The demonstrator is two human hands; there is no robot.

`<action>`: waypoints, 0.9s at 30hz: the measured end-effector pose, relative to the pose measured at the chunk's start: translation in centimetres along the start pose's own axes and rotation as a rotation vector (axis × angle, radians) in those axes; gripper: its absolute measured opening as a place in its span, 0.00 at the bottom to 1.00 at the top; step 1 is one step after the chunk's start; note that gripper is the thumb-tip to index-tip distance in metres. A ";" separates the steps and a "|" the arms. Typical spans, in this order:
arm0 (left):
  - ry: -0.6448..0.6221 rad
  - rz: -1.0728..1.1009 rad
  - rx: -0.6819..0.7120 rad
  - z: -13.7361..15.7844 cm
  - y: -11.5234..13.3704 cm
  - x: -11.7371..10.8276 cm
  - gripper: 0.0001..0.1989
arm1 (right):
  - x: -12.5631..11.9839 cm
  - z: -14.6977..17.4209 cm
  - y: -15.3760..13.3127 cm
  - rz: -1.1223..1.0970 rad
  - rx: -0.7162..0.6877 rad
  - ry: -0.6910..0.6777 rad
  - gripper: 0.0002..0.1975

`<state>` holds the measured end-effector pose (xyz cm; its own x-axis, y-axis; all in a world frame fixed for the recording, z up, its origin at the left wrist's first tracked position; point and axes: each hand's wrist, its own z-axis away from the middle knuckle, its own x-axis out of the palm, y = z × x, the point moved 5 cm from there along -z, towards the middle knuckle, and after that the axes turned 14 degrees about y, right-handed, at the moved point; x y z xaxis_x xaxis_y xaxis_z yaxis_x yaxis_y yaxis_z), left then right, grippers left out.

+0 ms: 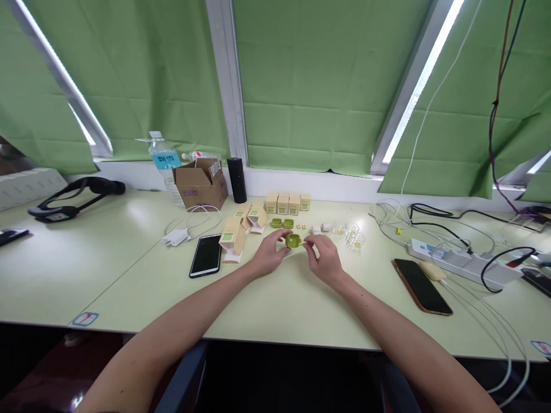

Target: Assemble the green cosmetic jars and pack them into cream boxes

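My left hand grips a small olive-green square cup between thumb and fingers, its open side facing me. At the cup's right edge, my right hand is closed in a pinch near a tiny pale green bit; what its fingertips hold is too small to name. Just beyond lie two similar green cups and several tiny yellowish pieces. Past my right fingers are small white cylinders and several clear plastic cups with yellow inside.
Small tan boxes stand at the back; opened ones lie left beside a phone. A cardboard box, a black cylinder and a water bottle stand behind. At right are another phone and a power strip with cables.
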<state>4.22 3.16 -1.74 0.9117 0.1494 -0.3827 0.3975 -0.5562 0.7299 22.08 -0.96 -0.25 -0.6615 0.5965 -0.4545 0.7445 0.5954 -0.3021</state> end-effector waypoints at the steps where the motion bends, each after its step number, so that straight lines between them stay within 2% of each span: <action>1: -0.004 0.006 0.006 0.1 0.3 0.0 0.23 | 0.0 0.0 -0.2 0.003 -0.018 -0.004 0.13; 6: -0.050 0.067 0.018 0.6 1.2 -0.1 0.23 | 0.1 0.1 -0.6 0.044 -0.104 -0.024 0.14; 10: -0.099 0.175 0.000 0.6 1.2 0.1 0.23 | 0.1 0.0 -0.6 0.082 -0.107 -0.040 0.15; 13: -0.135 0.361 -0.082 0.5 0.7 0.4 0.23 | -0.3 -0.3 -0.7 0.009 -0.064 -0.006 0.16; 17: -0.216 0.622 -0.264 0.4 0.0 1.1 0.30 | -0.8 -0.6 -0.8 -0.116 0.036 0.045 0.15; 20: -0.261 0.725 -0.330 0.3 -0.1 1.3 0.33 | -0.9 -0.5 -0.8 -0.150 0.088 0.055 0.12; 23: -0.289 0.779 -0.381 0.4 -0.1 1.2 0.33 | -1.0 -0.4 -0.9 -0.172 0.079 0.064 0.11; 27: -0.366 0.799 -0.455 0.7 0.1 1.2 0.31 | -0.9 -0.3 -1.3 -0.152 -0.003 0.049 0.11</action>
<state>5.28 2.68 -2.53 0.8717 -0.4372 0.2214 -0.2485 -0.0048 0.9686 21.71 -2.14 0.79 -0.7702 0.5249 -0.3623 0.6352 0.6823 -0.3619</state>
